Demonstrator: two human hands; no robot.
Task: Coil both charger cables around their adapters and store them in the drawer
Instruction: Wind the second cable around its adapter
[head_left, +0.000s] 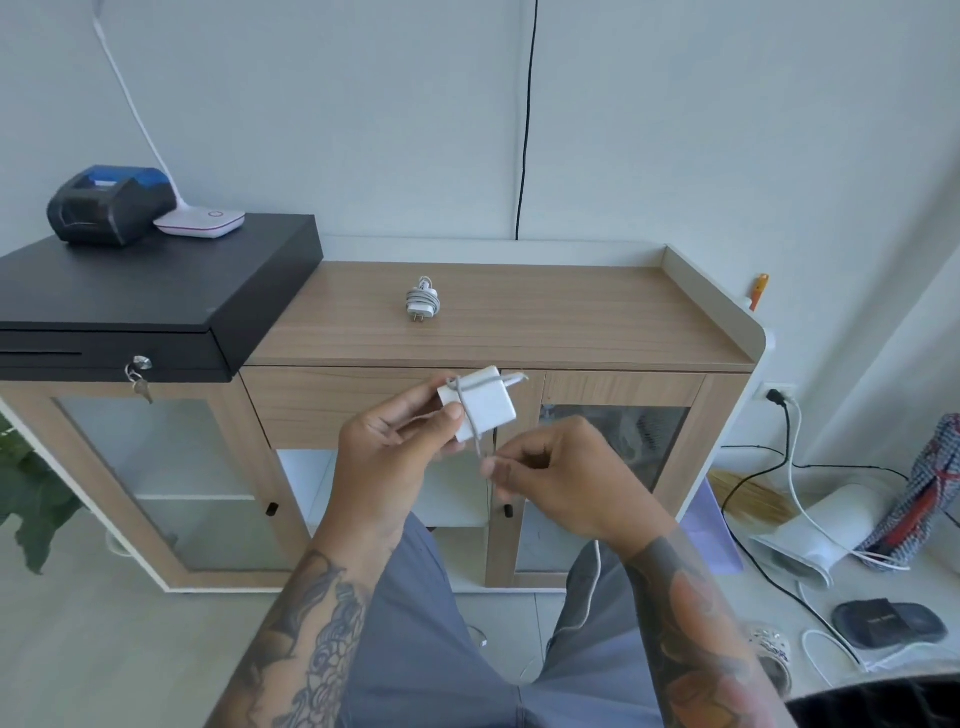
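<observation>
A white square adapter (485, 402) is held in front of the cabinet by my left hand (395, 441), thumb pressed on its face. A thin grey-white cable (470, 415) runs once over the adapter and down to my right hand (550, 478), which pinches it just below; the rest hangs down between my legs. A second charger (422, 300), its cable coiled around it and prongs facing me, lies on the wooden cabinet top (571, 312). The wooden drawer front (322, 405) below the top is closed.
A black cash drawer (156, 291) with a key sits on the cabinet's left, carrying a small printer (109, 205) and a white lamp base (200, 222). Glass doors (171, 483) lie below. Cables, a white appliance (821, 535) and a slipper (888, 623) clutter the floor at right.
</observation>
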